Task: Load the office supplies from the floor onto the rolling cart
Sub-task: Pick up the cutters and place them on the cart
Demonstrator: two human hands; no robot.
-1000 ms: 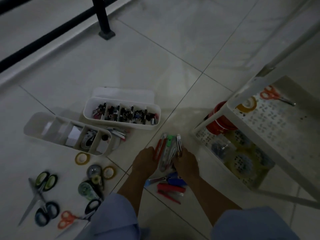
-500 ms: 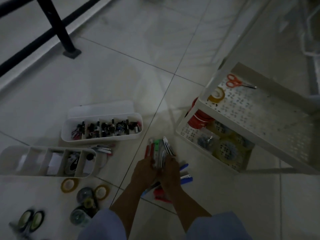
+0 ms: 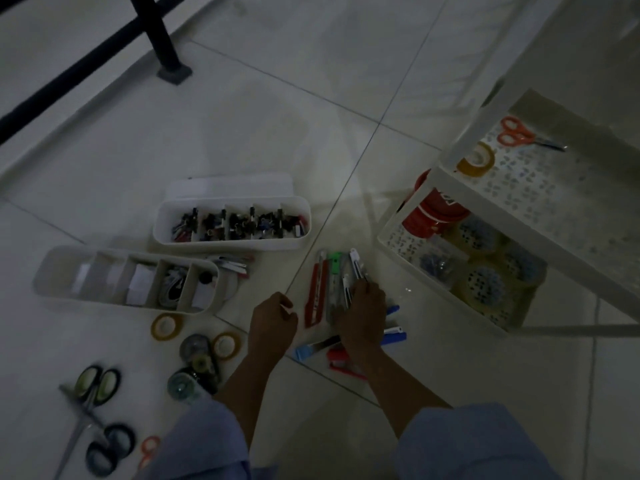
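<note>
We see the right grip (image 3: 363,313) clamped on the cutters (image 3: 334,271), just left of the cart (image 3: 474,140); left grip (image 3: 273,320) curled beside them, holding nothing.

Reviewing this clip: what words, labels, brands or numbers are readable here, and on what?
No text is readable in this dim frame.
Red round item on the cart's lower shelf: dark mark near its top, too blurred to read.
White slips in the divided organizer: no legible writing.
</note>
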